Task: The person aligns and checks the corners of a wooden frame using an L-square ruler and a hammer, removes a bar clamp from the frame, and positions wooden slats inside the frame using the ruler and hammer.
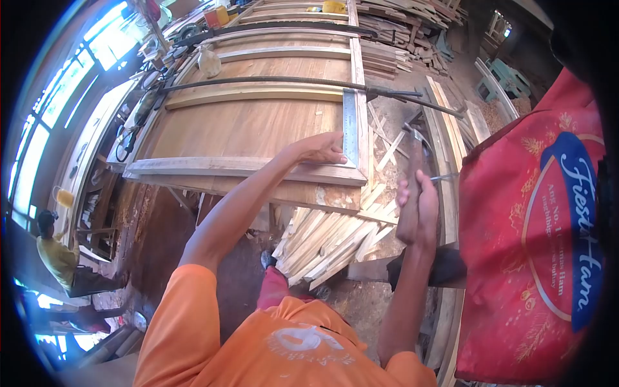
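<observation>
My left hand (322, 149) is closed at the near right corner of a wooden frame (245, 169), its fingers on a metal square (350, 129) that lies along the inner edge of the frame. In my right hand (422, 206), to the right of the frame, is a long dark wooden tool handle (412, 187), held upright, with a metal part at its far end. A long bar clamp (258, 80) crosses the frame beyond my left hand.
Thin wood strips (338, 238) are piled on the floor below the frame. A red bag (529, 245) hangs at the right. Another person (61, 258) is at the far left. Stacked boards (393, 39) lie at the back.
</observation>
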Motion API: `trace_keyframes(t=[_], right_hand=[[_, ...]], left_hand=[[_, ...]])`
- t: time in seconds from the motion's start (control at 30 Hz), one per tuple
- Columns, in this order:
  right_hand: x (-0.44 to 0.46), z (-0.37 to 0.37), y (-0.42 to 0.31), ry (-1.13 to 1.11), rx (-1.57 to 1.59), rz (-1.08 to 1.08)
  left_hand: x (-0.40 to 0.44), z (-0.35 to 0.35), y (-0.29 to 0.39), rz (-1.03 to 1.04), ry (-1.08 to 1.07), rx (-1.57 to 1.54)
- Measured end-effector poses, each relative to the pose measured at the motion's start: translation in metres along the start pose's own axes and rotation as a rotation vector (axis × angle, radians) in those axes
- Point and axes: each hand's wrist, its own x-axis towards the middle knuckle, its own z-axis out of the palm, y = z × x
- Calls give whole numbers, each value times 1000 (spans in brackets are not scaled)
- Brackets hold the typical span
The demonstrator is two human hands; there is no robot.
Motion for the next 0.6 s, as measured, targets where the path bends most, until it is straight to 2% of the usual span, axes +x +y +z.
trace_keyframes(t=[0.07,0.13,0.17,0.23,0.27,0.3,0.37,0.4,0.47,0.5,0.57,0.6], right_hand=[[38,-4,-8,44,92,5],[71,-10,-7,166,88,-323],[77,0,-10,166,89,-325],[79,21,-15,387,-202,-212],[78,19,-16,164,-556,-134],[79,18,-21,-5,-625,142],[84,14,-38,-164,-379,309],[82,14,-37,-160,-379,320],[78,17,-40,-209,-407,171],[75,17,-38,-205,-404,173],[76,25,-40,27,-383,6],[86,11,-38,55,-287,-53]], left_hand=[[8,-2,-10,6,-23,-24],[12,3,-20,8,-52,-54],[14,3,-22,22,-48,-52],[13,1,-21,38,-46,-48],[11,1,-17,29,-31,-4],[9,1,-14,19,-22,39],[10,-1,-10,46,1,73],[5,2,-13,59,25,101],[8,-1,-12,40,-23,58],[9,-1,-12,23,-76,20],[5,0,-7,10,-48,20],[4,1,-9,-6,-23,9]])
